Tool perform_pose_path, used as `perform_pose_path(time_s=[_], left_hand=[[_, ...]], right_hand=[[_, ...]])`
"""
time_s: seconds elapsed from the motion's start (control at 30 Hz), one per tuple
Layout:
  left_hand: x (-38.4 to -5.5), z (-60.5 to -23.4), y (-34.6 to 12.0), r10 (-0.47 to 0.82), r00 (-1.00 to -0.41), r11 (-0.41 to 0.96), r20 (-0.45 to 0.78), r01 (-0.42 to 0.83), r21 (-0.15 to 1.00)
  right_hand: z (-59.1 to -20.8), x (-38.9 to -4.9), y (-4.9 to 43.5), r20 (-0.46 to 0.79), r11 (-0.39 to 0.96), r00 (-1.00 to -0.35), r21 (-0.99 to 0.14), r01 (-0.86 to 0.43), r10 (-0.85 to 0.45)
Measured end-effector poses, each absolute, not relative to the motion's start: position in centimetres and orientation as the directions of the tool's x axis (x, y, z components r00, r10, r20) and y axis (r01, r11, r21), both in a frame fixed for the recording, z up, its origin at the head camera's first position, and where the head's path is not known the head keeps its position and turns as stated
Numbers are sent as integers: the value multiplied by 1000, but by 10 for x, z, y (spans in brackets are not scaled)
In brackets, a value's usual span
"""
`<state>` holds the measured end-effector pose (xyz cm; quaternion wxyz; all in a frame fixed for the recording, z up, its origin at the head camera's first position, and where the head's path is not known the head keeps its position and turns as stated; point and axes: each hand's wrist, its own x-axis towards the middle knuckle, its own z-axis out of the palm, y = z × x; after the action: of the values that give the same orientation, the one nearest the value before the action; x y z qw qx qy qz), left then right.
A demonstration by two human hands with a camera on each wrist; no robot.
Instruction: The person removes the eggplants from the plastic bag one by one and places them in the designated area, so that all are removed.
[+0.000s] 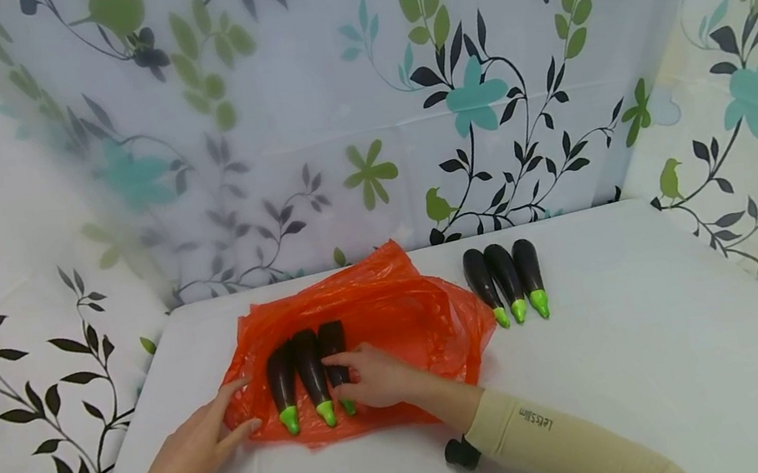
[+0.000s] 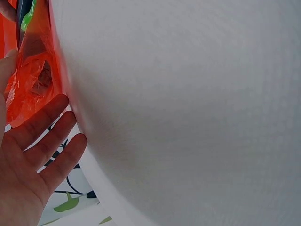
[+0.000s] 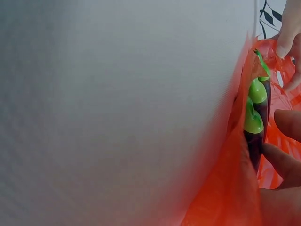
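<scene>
In the head view, a crumpled red plastic bag lies spread on the table. Three dark eggplants with green stems lie side by side against its red film: a left eggplant, a middle eggplant and a right eggplant. My right hand is over the right eggplant, finger and thumb spread apart along it. From the right wrist view, one fingertip touches the nearest eggplant. My left hand touches the bag's left edge, its fingers spread and fairly straight.
Three more eggplants lie together on the white table, right of the bag. A small black object shows by my right forearm. Behind the table and at both sides hangs leaf-patterned fabric.
</scene>
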<state>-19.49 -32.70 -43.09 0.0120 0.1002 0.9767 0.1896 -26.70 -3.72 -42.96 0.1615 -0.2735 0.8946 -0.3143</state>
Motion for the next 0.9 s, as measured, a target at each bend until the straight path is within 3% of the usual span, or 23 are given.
perform_pose_path(time_s=[0.6, 0.9], left_hand=[[-194, -432, -327, 196, -980, 909, 14, 187, 373], [-194, -432, -327, 201, -978, 909, 52, 206, 361]], right_hand=[[-434, -270, -34, -66, 555, -854, -785, -275, -516], [-414, -262, -18, -64, 520, -843, -811, -268, -535]])
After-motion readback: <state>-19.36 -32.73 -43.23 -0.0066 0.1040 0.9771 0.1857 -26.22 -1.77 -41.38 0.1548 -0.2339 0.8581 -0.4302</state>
